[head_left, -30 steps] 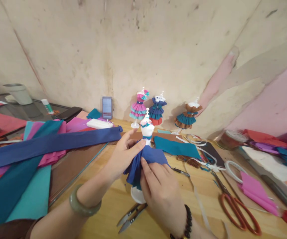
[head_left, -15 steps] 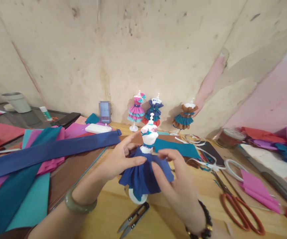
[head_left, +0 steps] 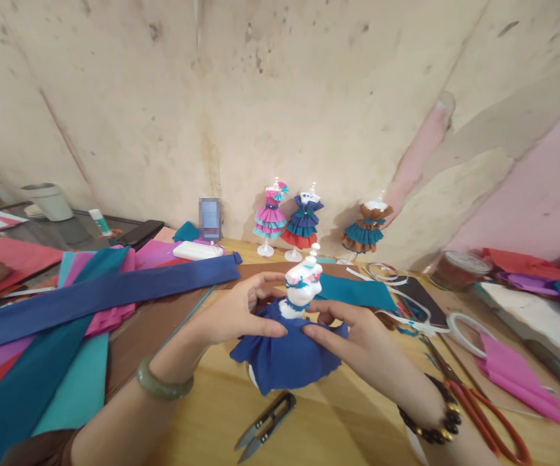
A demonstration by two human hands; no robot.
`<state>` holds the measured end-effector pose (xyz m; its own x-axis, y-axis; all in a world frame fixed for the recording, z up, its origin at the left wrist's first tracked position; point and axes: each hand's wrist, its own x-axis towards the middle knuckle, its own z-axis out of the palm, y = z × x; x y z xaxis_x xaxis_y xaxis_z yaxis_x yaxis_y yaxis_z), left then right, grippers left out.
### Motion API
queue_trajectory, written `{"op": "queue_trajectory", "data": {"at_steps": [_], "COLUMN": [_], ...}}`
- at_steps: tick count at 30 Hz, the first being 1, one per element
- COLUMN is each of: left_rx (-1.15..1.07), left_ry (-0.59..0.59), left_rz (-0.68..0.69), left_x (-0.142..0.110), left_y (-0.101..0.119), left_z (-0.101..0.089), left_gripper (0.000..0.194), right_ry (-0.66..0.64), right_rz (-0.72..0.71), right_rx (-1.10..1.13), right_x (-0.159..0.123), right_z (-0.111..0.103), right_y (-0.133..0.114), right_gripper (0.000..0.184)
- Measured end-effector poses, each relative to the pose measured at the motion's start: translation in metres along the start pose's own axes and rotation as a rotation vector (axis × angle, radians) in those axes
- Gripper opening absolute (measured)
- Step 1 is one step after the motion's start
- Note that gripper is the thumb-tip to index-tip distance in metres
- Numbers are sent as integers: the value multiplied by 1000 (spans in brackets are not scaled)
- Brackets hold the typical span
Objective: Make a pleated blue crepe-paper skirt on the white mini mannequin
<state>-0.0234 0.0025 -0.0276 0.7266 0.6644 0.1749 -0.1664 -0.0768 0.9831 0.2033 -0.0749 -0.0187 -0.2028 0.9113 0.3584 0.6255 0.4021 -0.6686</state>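
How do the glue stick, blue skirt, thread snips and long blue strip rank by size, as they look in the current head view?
1. Long blue strip
2. Blue skirt
3. Thread snips
4. Glue stick

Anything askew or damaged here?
Yes. The stained beige wall has a peeled patch exposing pink at right. The small white mannequin in a blue fabric skirt leans right between left hand and right hand, probably from handling.
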Motion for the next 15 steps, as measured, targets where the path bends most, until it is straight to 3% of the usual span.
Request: {"op": "queue_trajectory", "data": {"at_steps": [5,11,15], "left_rx": [-41,-109,-87], "left_ry": [32,0,-13], "left_rz": [3,25,57], "left_x": [0,-2,-3], "left_y": [-2,-2,-3], "left_z": [-2,-5,-7], "left_gripper": [66,64,62], "right_ry": [-44,28,-1], "right_rz": [-85,-150,-170], "right_rx": [-19,11,31], "right_x": [-5,-9,-11], "right_z": [-1,6,11], "right_y": [-6,-12,-14], "right_gripper": [13,13,21]}}
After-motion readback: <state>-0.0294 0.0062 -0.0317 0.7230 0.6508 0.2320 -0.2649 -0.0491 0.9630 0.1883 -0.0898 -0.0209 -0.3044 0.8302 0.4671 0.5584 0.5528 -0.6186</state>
